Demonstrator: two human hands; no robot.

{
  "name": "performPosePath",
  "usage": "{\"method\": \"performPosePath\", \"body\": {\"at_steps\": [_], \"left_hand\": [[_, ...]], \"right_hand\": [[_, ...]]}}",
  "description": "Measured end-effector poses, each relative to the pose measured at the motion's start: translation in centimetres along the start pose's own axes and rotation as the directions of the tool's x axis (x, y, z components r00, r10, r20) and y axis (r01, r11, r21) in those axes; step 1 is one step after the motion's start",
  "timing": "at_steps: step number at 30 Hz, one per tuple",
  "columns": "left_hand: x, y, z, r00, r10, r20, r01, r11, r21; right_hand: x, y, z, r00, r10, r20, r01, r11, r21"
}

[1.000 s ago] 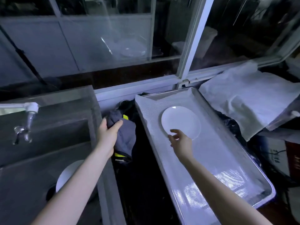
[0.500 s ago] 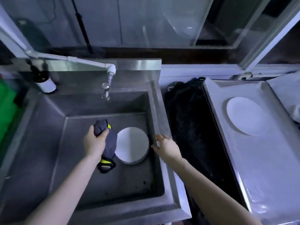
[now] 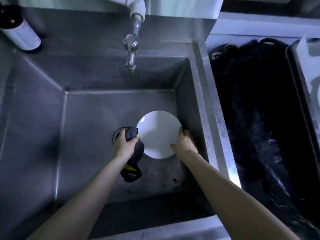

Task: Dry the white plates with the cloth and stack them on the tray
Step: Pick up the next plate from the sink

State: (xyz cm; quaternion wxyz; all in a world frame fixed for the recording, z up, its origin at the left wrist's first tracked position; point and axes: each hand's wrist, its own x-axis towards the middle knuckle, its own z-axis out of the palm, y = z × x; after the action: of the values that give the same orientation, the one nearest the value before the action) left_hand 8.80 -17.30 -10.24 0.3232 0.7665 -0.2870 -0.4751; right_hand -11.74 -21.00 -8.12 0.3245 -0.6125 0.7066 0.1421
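Right hand [image 3: 184, 144], moving off the sink [image 3: 206, 101] edge, is now gripping the plate [image 3: 156, 134] rim; left hand [image 3: 125, 142] is clutching the cloth [image 3: 137, 150]; plate, perhaps wet, is risking slipping, chipping.

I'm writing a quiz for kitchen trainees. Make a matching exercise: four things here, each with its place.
1 round white plate; 2 dark grey cloth with yellow trim; 3 chrome metal tap; 4 dark bottle with white label.
A back ledge, far left; B gripped by left hand; C over back wall of steel sink; D in sink, right hand holding its rim.
Pairs: 1-D, 2-B, 3-C, 4-A.
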Motion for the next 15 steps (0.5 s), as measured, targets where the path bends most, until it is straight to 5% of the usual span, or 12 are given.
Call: {"method": "performPosePath", "body": {"at_steps": [15], "left_hand": [[3.7, -1.2, 1.5, 0.997, -0.059, 0.046, 0.057, 0.997, 0.043]], "right_hand": [[1.0, -0.1, 2.8, 0.995, 0.051, -0.084, -0.036, 0.983, 0.180]]}}
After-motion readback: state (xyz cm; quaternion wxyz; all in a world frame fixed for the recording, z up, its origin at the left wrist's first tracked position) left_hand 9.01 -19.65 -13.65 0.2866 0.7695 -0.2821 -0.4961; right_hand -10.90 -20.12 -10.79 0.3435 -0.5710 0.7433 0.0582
